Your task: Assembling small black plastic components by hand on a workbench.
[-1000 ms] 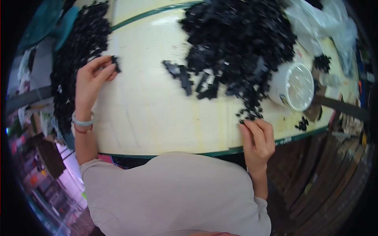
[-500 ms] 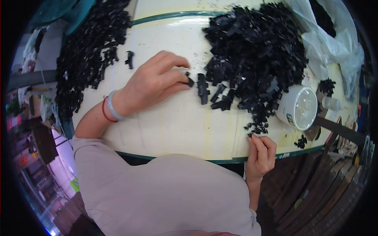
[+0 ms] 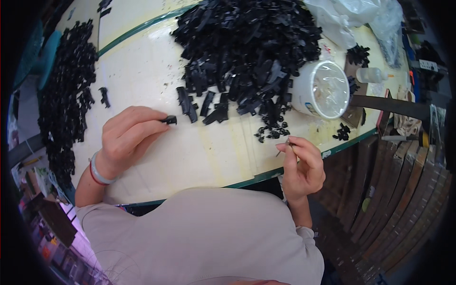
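Note:
My left hand (image 3: 129,138) pinches a small black plastic part (image 3: 169,119) between thumb and fingertips, just above the white tabletop (image 3: 199,156). My right hand (image 3: 304,167) is closed near the table's front edge, with a thin, pointed sliver (image 3: 279,152) sticking out from its fingertips; whether it also grips a tiny black piece I cannot tell. Just beyond the right fingertips lie several tiny black pieces (image 3: 271,132). A few loose black plastic parts (image 3: 187,104) rest between my left hand and the big heap of black parts (image 3: 247,47).
Another spread of black parts (image 3: 64,99) covers the table's left side, with one stray part (image 3: 104,97) beside it. A white tub (image 3: 304,90) lies tipped at right, near a small bottle (image 3: 370,75), clear plastic bags (image 3: 351,19) and a small black cluster (image 3: 342,132).
The view has turned, shifting the table leftward. My left hand has drawn back from the loose parts, still holding a black part. A thin sliver now shows at my right fingertips.

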A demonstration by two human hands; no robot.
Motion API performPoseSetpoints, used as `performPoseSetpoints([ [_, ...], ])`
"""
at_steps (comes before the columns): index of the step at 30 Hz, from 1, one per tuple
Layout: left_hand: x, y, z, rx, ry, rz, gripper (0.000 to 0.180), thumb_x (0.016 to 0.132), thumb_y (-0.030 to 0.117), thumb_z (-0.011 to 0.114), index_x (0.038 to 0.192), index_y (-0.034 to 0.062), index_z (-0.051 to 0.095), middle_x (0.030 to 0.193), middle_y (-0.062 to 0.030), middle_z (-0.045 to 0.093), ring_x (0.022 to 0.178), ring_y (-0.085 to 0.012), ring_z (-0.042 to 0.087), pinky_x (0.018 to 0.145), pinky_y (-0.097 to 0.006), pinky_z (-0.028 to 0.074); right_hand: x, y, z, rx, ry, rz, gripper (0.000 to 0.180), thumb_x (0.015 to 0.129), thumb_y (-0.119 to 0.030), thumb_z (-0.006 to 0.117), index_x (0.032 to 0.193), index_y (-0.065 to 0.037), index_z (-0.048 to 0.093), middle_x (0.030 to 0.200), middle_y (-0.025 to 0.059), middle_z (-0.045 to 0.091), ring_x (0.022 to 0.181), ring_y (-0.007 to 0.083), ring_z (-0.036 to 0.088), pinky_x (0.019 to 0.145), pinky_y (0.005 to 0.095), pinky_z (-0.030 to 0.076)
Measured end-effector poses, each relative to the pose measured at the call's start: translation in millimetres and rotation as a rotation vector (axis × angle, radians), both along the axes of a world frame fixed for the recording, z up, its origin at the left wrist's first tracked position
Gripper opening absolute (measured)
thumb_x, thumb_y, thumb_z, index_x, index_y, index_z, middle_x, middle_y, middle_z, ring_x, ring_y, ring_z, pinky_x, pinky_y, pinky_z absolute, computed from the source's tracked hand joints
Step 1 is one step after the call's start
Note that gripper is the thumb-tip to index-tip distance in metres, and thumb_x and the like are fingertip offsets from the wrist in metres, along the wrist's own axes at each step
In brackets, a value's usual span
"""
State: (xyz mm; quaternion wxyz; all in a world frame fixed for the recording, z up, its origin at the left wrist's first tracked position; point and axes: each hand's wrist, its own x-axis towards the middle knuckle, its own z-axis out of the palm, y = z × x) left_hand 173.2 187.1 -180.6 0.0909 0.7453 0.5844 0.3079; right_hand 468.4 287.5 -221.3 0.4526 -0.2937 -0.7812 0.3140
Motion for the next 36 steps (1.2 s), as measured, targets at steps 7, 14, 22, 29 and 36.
performPoseSetpoints([
  [7, 38, 24, 5, -0.272, -0.553, -0.109, 0.025, 0.076, -0.003, 0.068, 0.101, -0.0013, 0.064, 0.086, -0.0125, 0.064, 0.073, -0.0194, 0.062, 0.061, -0.026, 0.05, -3, 10, 16, -0.457, 0.228, 0.056, 0.019, 0.079, 0.013, 0.06, 0.096, 0.007, 0.063, 0.099, 0.0173, 0.059, 0.079, 0.0198, 0.063, 0.07, 0.0282, 0.055],
  [14, 67, 32, -10, -0.743, -1.213, -0.178, 0.016, 0.087, -0.001, 0.056, 0.102, -0.0019, 0.063, 0.093, -0.0065, 0.058, 0.079, -0.0094, 0.059, 0.067, -0.021, 0.051, -3, 9, 21, -0.714, 0.378, 0.075, 0.016, 0.082, 0.011, 0.056, 0.097, 0.007, 0.062, 0.1, 0.0177, 0.058, 0.077, 0.0219, 0.065, 0.071, 0.0304, 0.056],
  [22, 69, 32, -17, -0.709, -1.078, -0.243, 0.017, 0.085, 0.001, 0.061, 0.102, -0.001, 0.064, 0.089, -0.0067, 0.064, 0.078, -0.011, 0.062, 0.07, -0.022, 0.051, 0, 14, 18, -0.692, 0.404, 0.102, 0.018, 0.08, 0.012, 0.058, 0.096, 0.006, 0.062, 0.097, 0.0177, 0.059, 0.077, 0.0238, 0.066, 0.071, 0.0321, 0.057],
  [29, 72, 32, -20, -0.766, -1.173, -0.224, 0.022, 0.087, 0.002, 0.059, 0.108, -0.002, 0.061, 0.094, -0.008, 0.063, 0.084, -0.0116, 0.062, 0.075, -0.024, 0.051, 4, 23, 34, -0.334, 0.141, -0.13, 0.022, 0.075, 0.014, 0.063, 0.095, 0.005, 0.065, 0.095, 0.0167, 0.062, 0.077, 0.0206, 0.064, 0.069, 0.0298, 0.056],
  [36, 72, 30, -22, -0.774, -1.151, -0.225, 0.021, 0.087, 0.002, 0.059, 0.107, -0.0028, 0.061, 0.094, -0.0073, 0.063, 0.085, -0.0113, 0.062, 0.077, -0.024, 0.051, -10, 84, 65, 0.537, -0.487, -0.217, 0.019, 0.072, 0.008, 0.068, 0.089, 0.0, 0.067, 0.089, 0.008, 0.067, 0.076, 0.0191, 0.06, 0.067, 0.0268, 0.048],
])
